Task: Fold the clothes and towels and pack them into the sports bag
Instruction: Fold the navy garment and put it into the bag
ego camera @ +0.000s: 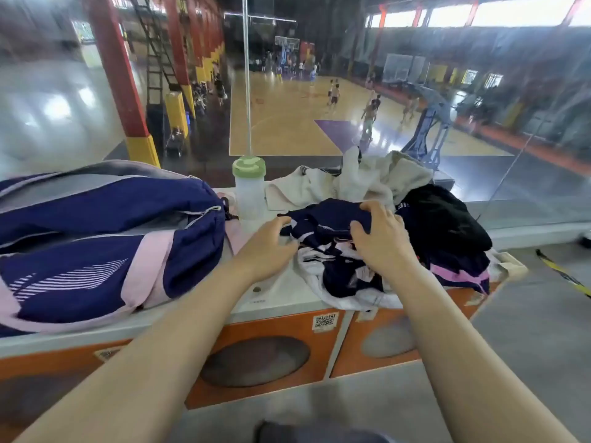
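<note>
- Your right hand (382,239) curls its fingers and thumb into the navy garment (329,219) on top of the clothes pile, gripping a fold of it.
- Your left hand (268,247) sits at the near-left edge of that same navy garment with fingers bent toward the cloth; you cannot tell whether it pinches the fabric or only touches it.
- The navy garment lies over a navy-and-white striped piece (335,276), with a black garment (444,225) just beside it on the far side from the bag.
- A crumpled white towel (358,183) lies behind the navy garment, touching the pile.
- The navy-and-pink sports bag (96,238) lies to the left of the navy garment, on the same white counter top (281,298).
- A clear shaker bottle with a green lid (249,190) stands upright between the sports bag and the navy garment.
</note>
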`<state>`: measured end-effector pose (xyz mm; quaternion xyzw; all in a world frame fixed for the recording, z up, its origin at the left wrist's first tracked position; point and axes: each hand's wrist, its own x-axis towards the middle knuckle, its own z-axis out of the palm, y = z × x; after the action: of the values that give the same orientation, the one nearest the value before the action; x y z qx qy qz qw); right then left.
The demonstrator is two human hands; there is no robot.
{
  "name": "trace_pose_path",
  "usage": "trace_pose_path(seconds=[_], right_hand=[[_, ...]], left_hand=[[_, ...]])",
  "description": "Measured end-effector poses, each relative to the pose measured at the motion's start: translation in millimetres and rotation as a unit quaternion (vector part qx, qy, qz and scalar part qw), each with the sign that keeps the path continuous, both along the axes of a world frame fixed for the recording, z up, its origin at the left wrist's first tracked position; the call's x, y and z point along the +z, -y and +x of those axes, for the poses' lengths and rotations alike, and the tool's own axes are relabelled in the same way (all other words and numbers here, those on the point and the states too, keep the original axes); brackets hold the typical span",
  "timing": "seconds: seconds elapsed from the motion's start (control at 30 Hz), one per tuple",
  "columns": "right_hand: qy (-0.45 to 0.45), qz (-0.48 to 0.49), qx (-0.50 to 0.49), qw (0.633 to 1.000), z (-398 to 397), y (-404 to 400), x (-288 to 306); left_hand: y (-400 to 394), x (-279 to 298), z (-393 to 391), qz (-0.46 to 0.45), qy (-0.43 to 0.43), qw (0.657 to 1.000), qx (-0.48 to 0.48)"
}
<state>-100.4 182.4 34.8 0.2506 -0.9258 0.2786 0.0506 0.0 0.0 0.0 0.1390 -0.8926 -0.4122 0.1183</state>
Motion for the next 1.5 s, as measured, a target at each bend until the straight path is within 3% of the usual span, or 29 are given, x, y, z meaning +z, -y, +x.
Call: trace_pose_path(seconds=[0.13,0.23,0.47,0.63,0.83,1.03,1.3,1.5], right_hand=[[0.126,-0.081,-0.122,0.981,-17.7,-11.9,2.6],[0.192,-0.051,-0.166,0.966,-26.4,-14.3,-10.1],[0.161,0.056,-0.166,0.971,-39.9,-12.8,-18.7],[0.181,0.015,-0.151,0.972,-44.7,-19.9,-23.1],[0.142,-0.004,-0.128,0.982,-44.3,-22.1,-29.8],[0.049,-0.097,-0.082,0.991,-35.2,-16.2,-32.3],[0.094,-0.214,-0.067,0.97,-28.1,-17.4,-22.4],[0.015,-0.183,-0.056,0.981,-23.6,-12.5,-14.7]], left_hand=[[-9.4,0.2,-19.8,0.119,0.014,0.991,0.059],[-14.8,-6.6,-33.6,0.154,0.022,0.984,0.081],[-15.7,-12.1,-49.8,0.14,0.015,0.983,0.118],[-16.3,-12.2,-60.9,0.188,0.015,0.974,0.124],[-24.2,-18.5,-65.4,0.179,0.012,0.974,0.137],[-31.6,-6.5,-64.0,0.132,-0.016,0.984,0.116],[-37.9,-4.5,-63.6,0.139,-0.122,0.979,0.089],[-46.3,-2.5,-64.3,-0.031,-0.203,0.979,0.016]])
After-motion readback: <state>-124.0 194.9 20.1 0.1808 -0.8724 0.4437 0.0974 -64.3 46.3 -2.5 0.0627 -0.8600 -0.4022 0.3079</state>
